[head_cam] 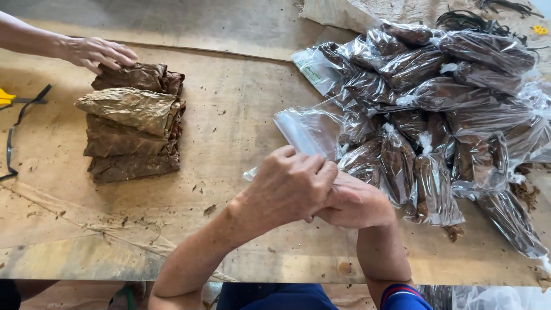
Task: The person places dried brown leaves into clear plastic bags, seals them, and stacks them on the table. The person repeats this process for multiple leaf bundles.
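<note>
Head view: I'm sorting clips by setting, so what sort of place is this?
Probably a small tobacco-leaf packing workbench: stacked dried brown leaves, a pile of leaf-filled clear bags, and a crumb-strewn wooden table.

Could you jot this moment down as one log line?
left hand: holds clear bag | right hand: against left | leaf stack: another person's hand on it

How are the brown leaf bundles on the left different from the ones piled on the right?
The stacked leaf bundles lie bare on the table, while the bagged bundles are each sealed in clear plastic. The stack is neat and flat; the bagged ones form a loose heap. Another person's hand touches the stack; nobody touches the heap. Both hold brown dried leaves.
</note>
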